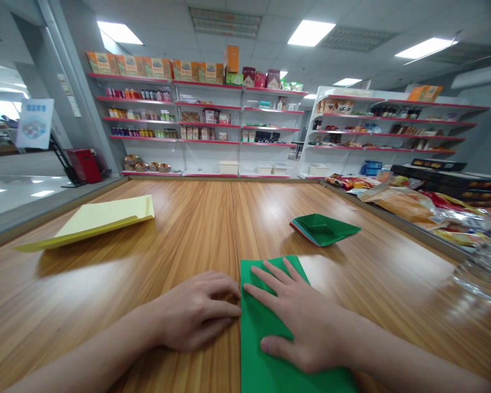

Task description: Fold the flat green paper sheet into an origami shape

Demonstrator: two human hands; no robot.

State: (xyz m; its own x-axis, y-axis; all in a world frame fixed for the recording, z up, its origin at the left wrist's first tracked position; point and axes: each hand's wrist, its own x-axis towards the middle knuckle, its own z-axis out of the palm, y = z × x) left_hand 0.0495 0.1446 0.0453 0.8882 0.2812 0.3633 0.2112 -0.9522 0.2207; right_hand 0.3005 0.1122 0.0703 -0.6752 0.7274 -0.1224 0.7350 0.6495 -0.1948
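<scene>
A sheet of green paper lies on the table right in front of me, with a straight left edge and a layer that looks folded over. My right hand presses flat on it, palm down and fingers spread. Beside that left edge rests my left hand, its fingers loosely bent and apart, the tips touching the paper's edge. Nothing shows in its grasp. Farther back on the right sits a small stack of folded papers, green on top with red and blue layers beneath.
A pale yellow sheet with raised edges lies at the left of the wooden table. At the right edge is a clear plastic container. Snack packets lie beyond the table's right rim. Stocked shelves stand behind.
</scene>
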